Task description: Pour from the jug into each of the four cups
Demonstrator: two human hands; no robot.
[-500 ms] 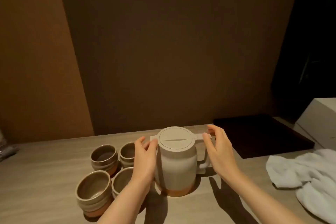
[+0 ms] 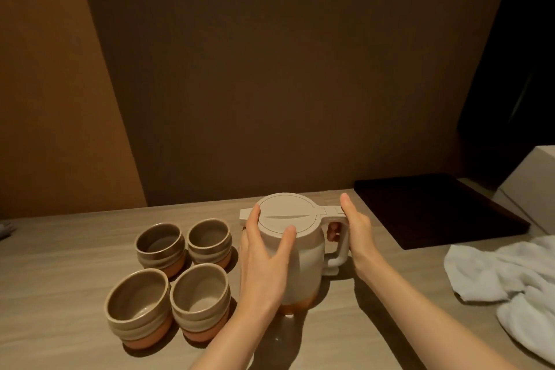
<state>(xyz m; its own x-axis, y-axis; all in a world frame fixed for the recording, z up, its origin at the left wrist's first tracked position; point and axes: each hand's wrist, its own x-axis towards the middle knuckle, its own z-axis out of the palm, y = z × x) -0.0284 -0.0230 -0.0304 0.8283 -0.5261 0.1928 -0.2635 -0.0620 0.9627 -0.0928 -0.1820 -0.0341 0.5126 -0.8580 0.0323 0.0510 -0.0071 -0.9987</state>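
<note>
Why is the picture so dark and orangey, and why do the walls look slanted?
In the head view the light is dim and warm; the hands cast soft shadows on the table by the jug. The wide lens tilts the wall edges. The white cloth stays bright; the dark tray shows no detail.

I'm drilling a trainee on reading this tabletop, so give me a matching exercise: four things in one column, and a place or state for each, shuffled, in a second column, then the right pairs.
Things:
1. jug
2. four cups
3. white towel
4. dark tray

Places or states:
A. crumpled at the right edge of the table
B. lying flat against the wall, behind the towel
C. upright, lid on, left hand on its body and right hand at its handle
D. grouped two by two, left of the jug

Pairs: 1-C, 2-D, 3-A, 4-B
</note>
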